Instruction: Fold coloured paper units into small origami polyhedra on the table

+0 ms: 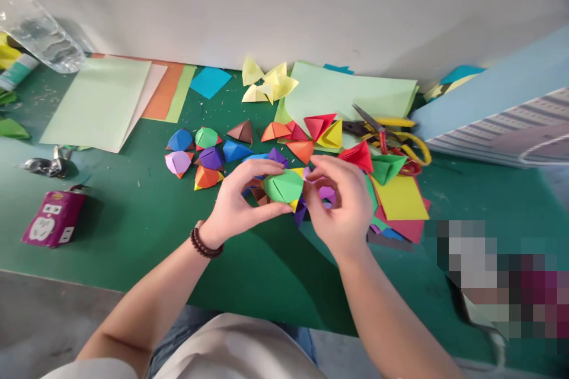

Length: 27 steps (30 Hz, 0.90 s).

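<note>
One green fold (283,186) in left hand (233,202), right hand (345,208).

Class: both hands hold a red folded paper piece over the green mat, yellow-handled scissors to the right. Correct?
No. The head view shows the folded paper piece in the left hand and right hand is green, not red; the mat and scissors are as stated.

Scissors (381,131) at pale green sheet (347,95) edge; plastic bottle (40,29) far left; purple box (54,218) on green mat (133,213).
</note>
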{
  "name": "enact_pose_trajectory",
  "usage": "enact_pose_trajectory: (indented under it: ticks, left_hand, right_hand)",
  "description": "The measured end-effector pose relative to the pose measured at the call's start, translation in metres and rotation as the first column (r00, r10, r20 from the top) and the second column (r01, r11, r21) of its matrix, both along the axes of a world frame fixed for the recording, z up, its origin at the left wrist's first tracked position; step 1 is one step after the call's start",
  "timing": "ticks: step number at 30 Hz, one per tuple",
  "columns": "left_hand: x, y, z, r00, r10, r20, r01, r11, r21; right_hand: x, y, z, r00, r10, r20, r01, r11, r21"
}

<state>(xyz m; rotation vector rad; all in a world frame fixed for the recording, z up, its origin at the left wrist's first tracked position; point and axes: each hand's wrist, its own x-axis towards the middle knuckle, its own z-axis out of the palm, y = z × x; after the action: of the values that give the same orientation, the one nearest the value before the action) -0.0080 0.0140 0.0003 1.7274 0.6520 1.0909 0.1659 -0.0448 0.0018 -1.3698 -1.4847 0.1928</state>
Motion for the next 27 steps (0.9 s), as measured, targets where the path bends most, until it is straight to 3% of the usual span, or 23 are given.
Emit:
enact_pose_trajectory:
  ticks: [3, 5, 7, 9, 11, 12, 14, 16, 19, 27]
  left_hand:
    - [0.000, 0.000, 0.001, 0.975, 0.204, -0.082, -0.167, 0.929, 0.332]
    - [0.001, -0.001, 0.000, 0.962, 0.236, -0.135, -0.151, 0.876, 0.458]
    - [0.002, -0.002, -0.001, 0.965, 0.210, -0.157, -0.109, 0.865, 0.489]
    - [0.004, -0.003, -0.002, 0.980, 0.163, -0.118, -0.105, 0.915, 0.388]
    - [0.004, -0.002, -0.003, 0.995, 0.101, -0.010, -0.099, 0.987, 0.124]
    - [0.004, -0.001, -0.004, 0.996, 0.067, 0.059, -0.065, 0.997, -0.047]
    - [0.004, 0.001, -0.005, 0.981, 0.024, 0.192, 0.047, 0.932, -0.359]
    - [0.004, 0.003, -0.005, 0.958, 0.016, 0.285, 0.151, 0.818, -0.555]
    - [0.005, 0.004, -0.007, 0.933, 0.039, 0.359, 0.225, 0.713, -0.664]
    - [0.007, 0.004, -0.010, 0.929, 0.054, 0.367, 0.246, 0.651, -0.718]
  right_hand:
    - [-0.006, -0.001, 0.002, 0.889, 0.027, -0.457, -0.132, 0.971, -0.199]
    - [-0.009, 0.000, 0.002, 0.763, 0.040, -0.646, -0.265, 0.930, -0.256]
    - [-0.009, 0.002, 0.003, 0.671, 0.025, -0.741, -0.336, 0.901, -0.274]
    - [-0.006, 0.005, 0.003, 0.601, -0.007, -0.800, -0.348, 0.898, -0.269]
    - [-0.003, 0.008, 0.004, 0.533, -0.032, -0.845, -0.350, 0.901, -0.255]
    - [-0.001, 0.010, 0.004, 0.503, -0.040, -0.863, -0.356, 0.901, -0.249]
    - [0.002, 0.011, 0.004, 0.463, -0.040, -0.885, -0.383, 0.892, -0.241]
    - [0.002, 0.012, 0.002, 0.458, -0.027, -0.889, -0.412, 0.880, -0.239]
    - [0.001, 0.012, -0.002, 0.480, 0.007, -0.877, -0.455, 0.857, -0.242]
    - [0.000, 0.012, -0.007, 0.492, 0.028, -0.870, -0.495, 0.831, -0.253]
